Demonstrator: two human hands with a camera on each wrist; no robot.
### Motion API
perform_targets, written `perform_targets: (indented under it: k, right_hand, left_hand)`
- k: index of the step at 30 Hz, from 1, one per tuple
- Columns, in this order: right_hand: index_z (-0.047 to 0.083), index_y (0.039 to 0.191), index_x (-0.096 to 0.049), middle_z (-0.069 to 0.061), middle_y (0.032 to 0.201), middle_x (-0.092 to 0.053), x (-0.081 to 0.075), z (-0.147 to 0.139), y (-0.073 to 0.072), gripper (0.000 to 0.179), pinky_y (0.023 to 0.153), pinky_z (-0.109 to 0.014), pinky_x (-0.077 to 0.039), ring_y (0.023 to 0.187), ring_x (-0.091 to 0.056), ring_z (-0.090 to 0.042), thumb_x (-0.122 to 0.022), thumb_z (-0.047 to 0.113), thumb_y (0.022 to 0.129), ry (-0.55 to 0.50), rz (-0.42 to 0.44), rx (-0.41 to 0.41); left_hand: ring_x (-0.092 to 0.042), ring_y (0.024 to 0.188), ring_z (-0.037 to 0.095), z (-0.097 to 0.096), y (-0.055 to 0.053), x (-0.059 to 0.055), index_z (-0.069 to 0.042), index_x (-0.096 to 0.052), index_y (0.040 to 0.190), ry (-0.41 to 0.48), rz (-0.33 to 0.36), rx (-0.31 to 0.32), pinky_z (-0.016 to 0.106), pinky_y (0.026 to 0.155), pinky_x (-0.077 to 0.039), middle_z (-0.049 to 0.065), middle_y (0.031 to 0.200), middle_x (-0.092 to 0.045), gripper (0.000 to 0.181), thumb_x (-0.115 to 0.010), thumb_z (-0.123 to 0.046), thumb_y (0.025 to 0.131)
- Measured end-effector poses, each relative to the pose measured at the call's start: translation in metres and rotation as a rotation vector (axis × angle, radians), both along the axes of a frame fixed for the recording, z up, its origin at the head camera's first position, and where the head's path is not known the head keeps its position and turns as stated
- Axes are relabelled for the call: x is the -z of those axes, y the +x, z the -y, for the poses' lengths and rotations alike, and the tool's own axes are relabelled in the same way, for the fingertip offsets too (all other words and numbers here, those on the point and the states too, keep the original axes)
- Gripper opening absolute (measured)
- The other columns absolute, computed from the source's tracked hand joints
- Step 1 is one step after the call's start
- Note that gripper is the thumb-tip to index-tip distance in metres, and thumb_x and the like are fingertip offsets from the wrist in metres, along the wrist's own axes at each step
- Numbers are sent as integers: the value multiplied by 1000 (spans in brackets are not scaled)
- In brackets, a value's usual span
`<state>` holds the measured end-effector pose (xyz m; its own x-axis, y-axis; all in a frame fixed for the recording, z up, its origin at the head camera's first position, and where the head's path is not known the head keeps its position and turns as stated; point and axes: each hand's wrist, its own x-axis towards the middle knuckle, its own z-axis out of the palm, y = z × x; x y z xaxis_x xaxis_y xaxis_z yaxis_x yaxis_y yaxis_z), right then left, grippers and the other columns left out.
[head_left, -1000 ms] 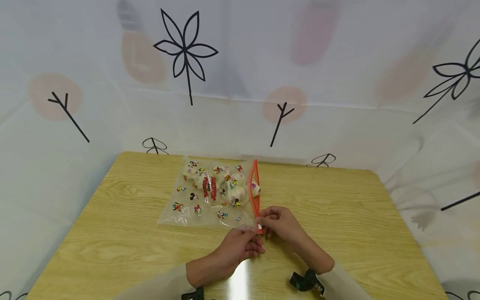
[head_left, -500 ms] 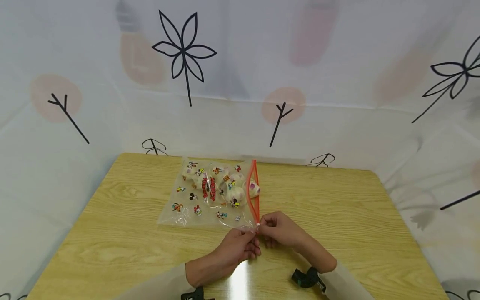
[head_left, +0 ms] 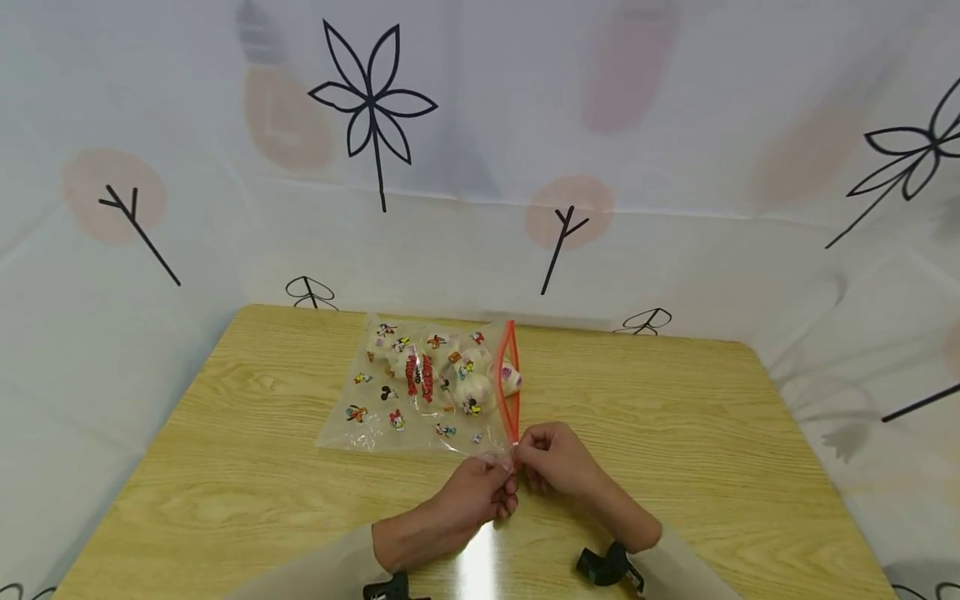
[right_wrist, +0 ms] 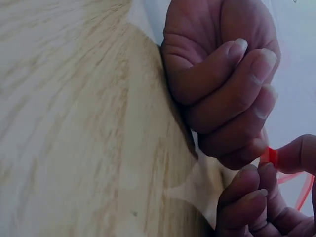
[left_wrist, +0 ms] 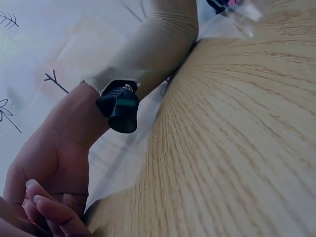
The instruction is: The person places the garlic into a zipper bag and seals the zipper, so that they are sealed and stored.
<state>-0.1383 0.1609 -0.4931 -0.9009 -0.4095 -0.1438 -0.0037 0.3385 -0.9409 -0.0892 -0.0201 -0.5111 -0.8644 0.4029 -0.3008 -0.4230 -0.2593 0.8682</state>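
Note:
A clear zip bag (head_left: 378, 429) printed with small cartoon figures lies flat on the table, its red zip strip (head_left: 500, 379) on the right side gaping in the middle. Inside are several white, purple-tinged bulbs that look like garlic (head_left: 472, 390); one shows at the opening. My left hand (head_left: 474, 496) pinches the bag's near right corner between thumb and forefinger, the other fingers curled. My right hand (head_left: 562, 458) pinches the near end of the red strip, beside a small white slider mostly hidden by the fingers. In the right wrist view, red strip (right_wrist: 269, 155) shows between the fingertips.
The wood-grain table (head_left: 675, 417) extends around the bag. Behind it hangs a white cloth (head_left: 465, 167) printed with leaves and pale shapes. Dark wrist mounts (head_left: 611, 567) sit on both forearms.
My right hand has shifted slightly nearer me along the red strip, and its fingers now cover the strip's near end. The left hand and the bag have hardly moved.

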Motion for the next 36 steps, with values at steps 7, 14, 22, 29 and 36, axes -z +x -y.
perform_targets:
  k: [7, 14, 22, 29, 36]
  right_hand:
    - [-3, 73, -66, -2, 55, -56, 3, 5, -6, 25, 44, -24, -43, 46, -51, -12, -67, 9, 95, -4, -36, 133]
    - [2, 73, -69, 1, 55, -56, 7, 8, -23, 23, 45, -24, -41, 47, -51, -12, -68, 11, 94, 12, -85, 237]
    - [1, 80, -73, -4, 62, -64, 12, 7, -39, 18, 49, -26, -50, 51, -58, -15, -69, 10, 95, -35, -59, 289]
    - [0, 82, -75, -4, 64, -68, 11, 9, -48, 18, 53, -28, -55, 56, -65, -16, -72, 12, 94, -46, -85, 335]
    - [-1, 84, -75, -4, 66, -69, 14, 13, -57, 20, 56, -27, -54, 58, -66, -16, -72, 14, 97, -50, -127, 367]
  left_hand:
    - [-55, 66, 9, -2, 1, 0, -9, -54, 97, -10, -11, 2, 19, 59, -43, 0, 80, -56, 18, -46, -12, 113]
    - [-55, 65, 10, -2, 0, -2, -9, -53, 94, -14, -19, 2, 20, 60, -43, 0, 79, -56, 21, -46, -13, 113]
    - [-56, 66, 10, -2, -1, -2, -10, -53, 96, -23, -12, 2, 20, 61, -44, 0, 79, -56, 19, -48, -14, 113]
    - [-55, 65, 10, -3, 1, -2, -12, -52, 94, -18, -19, 1, 20, 60, -44, 1, 78, -56, 18, -49, -12, 112]
    - [-55, 66, 10, -3, 2, 0, -10, -53, 95, -7, -12, 1, 20, 60, -44, 1, 79, -56, 18, -50, -14, 112]
